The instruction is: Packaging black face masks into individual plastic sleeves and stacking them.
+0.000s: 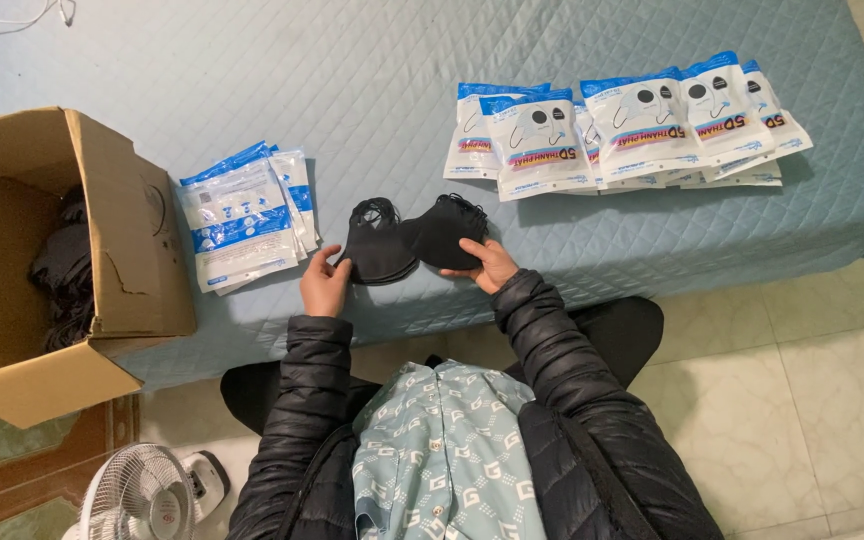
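A stack of black face masks (pixel 407 240) lies on the blue quilted bed (pixel 372 90) near its front edge. My left hand (pixel 324 283) grips the stack's left end and my right hand (pixel 490 264) holds its right end. Both arms wear a black puffer jacket. Left of my hands sits a pile of flat white-and-blue pouches (pixel 242 215). Farther back on the right, several filled white-and-blue mask packets (pixel 622 125) lie fanned out in a row.
An open cardboard box (pixel 137 260) with more black masks inside stands on the bed's left end. A small white fan (pixel 142 495) sits on the floor at lower left. Pale tiled floor (pixel 812 400) lies to the right of my legs.
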